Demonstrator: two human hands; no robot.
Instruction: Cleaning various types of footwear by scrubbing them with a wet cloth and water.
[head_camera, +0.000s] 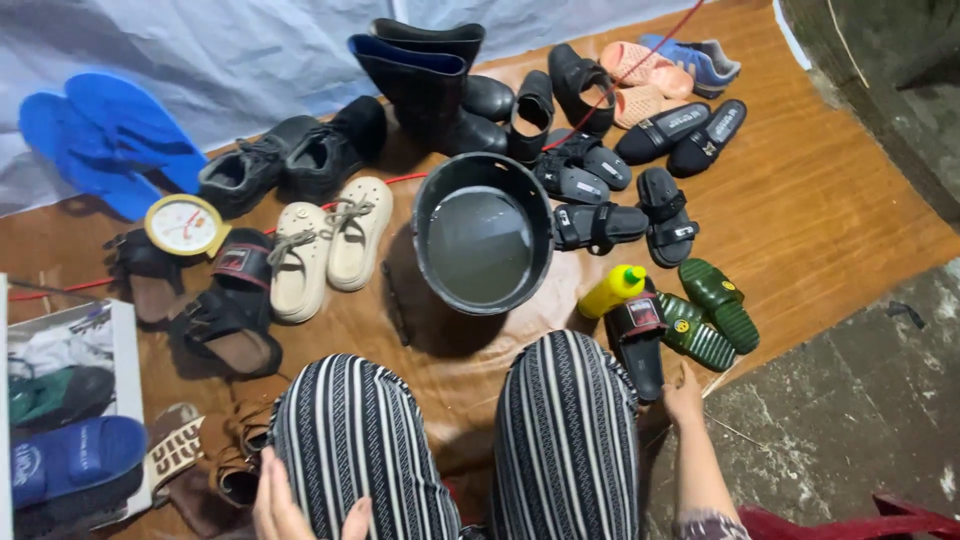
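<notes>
Clearly the right hand (684, 395) rested, fingers pressed together, on the mat beside the black slide sandal (636, 340) at near right; reaching it cleanly meant sliding slightly left. The left hand (285, 505), fingers loosely spread, lay on the striped knee (350, 450).

**Shoes and hands partly out of sight**

Left hand (285, 505) cut off by bottom edge, fingers resting on striped knee (350, 450). Right hand (684, 395) partly behind other knee, fingertips hidden. Box (70, 420) w/ blue slipper (65, 458) cropped at left edge. Red chair (850, 522) only a sliver, bottom right. Dial face on scale (184, 225) too small to read.
</notes>
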